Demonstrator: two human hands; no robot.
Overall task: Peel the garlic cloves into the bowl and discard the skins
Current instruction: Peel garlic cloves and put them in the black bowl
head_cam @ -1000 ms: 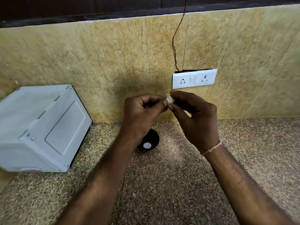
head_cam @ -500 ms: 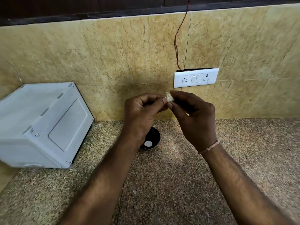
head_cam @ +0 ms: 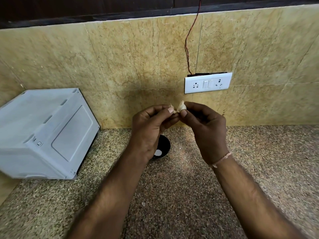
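No brand, label or readable writing shows anywhere; the white switch plate (head_cam: 208, 82) on the wall carries only two sockets and two rocker switches, and the pale grey appliance (head_cam: 43, 135) at the far left shows no legible mark.

Both forearms reach forward and up from the bottom edge, hands meeting in the middle, raised above the speckled stone surface (head_cam: 189, 195). The right hand (head_cam: 207, 128) has its fingers curled, thumb and forefinger pinching the garlic clove (head_cam: 182, 106), which sticks up just above the thumb tip. The left hand (head_cam: 150, 128) is curled too, its thumb and forefinger pinching a thin flake of skin (head_cam: 172, 108) right beside the clove; whether the flake is fully parted from the clove cannot be told. A thin thread band (head_cam: 221, 159) circles the right wrist.

Below the fingers, partly hidden behind the left hand, a dark bowl (head_cam: 164, 145) sits on the surface with something small and white inside. A red wire (head_cam: 188, 47) runs up the tiled wall from the switch plate.
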